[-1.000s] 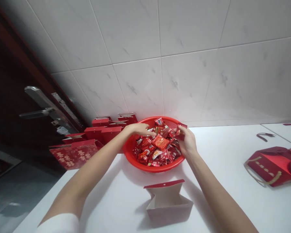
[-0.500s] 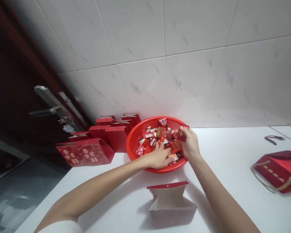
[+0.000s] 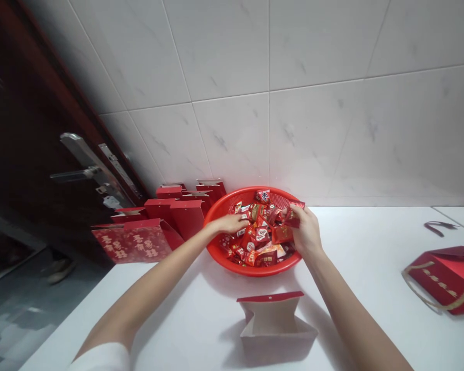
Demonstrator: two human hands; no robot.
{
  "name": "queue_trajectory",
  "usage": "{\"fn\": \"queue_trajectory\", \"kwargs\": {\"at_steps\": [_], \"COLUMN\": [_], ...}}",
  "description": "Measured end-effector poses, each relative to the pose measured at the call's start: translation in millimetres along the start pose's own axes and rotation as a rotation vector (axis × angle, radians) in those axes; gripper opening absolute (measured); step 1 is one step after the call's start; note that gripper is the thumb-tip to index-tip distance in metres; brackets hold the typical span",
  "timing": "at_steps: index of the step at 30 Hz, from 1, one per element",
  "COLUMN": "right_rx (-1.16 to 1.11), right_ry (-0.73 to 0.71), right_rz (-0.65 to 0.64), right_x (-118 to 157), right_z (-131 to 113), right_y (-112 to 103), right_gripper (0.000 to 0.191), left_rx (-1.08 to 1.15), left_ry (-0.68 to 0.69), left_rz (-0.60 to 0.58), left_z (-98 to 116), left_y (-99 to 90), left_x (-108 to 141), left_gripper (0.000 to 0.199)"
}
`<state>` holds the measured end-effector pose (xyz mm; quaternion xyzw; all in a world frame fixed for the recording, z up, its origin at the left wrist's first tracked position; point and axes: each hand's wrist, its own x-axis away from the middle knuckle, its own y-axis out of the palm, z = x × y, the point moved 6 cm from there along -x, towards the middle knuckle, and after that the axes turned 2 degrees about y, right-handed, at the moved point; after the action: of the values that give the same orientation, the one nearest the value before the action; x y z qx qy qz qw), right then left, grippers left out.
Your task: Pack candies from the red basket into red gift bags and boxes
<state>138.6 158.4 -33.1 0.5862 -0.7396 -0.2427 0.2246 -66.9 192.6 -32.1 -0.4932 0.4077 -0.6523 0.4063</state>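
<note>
A red plastic basket [image 3: 232,264] is filled with wrapped candies [image 3: 261,234], mostly in red, with some white and orange wrappers. My left hand [image 3: 232,224] lies over the left side of the pile, fingers stretched out and touching the candies. At the basket's right rim, my right hand [image 3: 307,232] is closed on a red wrapped candy [image 3: 293,215], held between thumb and fingers. In front of the basket stands a paper gift bag [image 3: 276,335] with its top open, a red flap at the back and a pale inside.
Several red gift bags [image 3: 187,214] stand left of the basket against the tiled wall. On the right are a closed red gift box [image 3: 444,281] with a rope handle and a dark ribbon [image 3: 441,227]. A dark door [image 3: 31,129] with a metal handle borders the white table [image 3: 355,242].
My left hand has moved left and slightly up across the candies, uncovering those at the basket's middle and front. My right hand keeps its red candy at the right rim.
</note>
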Motion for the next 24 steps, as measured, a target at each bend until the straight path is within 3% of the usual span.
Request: {"fn": "queue_trajectory", "kwargs": {"at_steps": [4,7,11,14,16,20,24], "right_rx": [0.011,0.005,0.010,0.010,0.006,0.002,0.003], "right_ry": [0.011,0.024,0.018,0.005,0.002,-0.011,-0.022], "right_rz": [-0.021,-0.013,0.011,0.015,0.017,0.016,-0.016], "right_x": [0,1,3,3,2,-2,-4], "right_z": [1,0,-2,-2,-2,0,1], "right_y": [3,3,2,2,1,-2,-2], "right_gripper": [0.018,0.017,0.016,0.016,0.017,0.020,0.023], "left_rx": [-0.008,0.088,0.174,0.277,0.308,0.178,0.032], "left_ry": [0.136,0.194,0.199,0.237,0.343,0.592,0.578], "left_rz": [-0.103,-0.102,-0.066,0.135,0.203,0.079,0.036], "left_z": [26,34,24,19,27,56,61], "left_y": [32.1,36.4,14.1,-15.6,-24.1,-3.7,16.2], "left_x": [19,29,26,27,34,46,39], "left_gripper": [0.057,0.060,0.048,0.041,0.042,0.055,0.066]}}
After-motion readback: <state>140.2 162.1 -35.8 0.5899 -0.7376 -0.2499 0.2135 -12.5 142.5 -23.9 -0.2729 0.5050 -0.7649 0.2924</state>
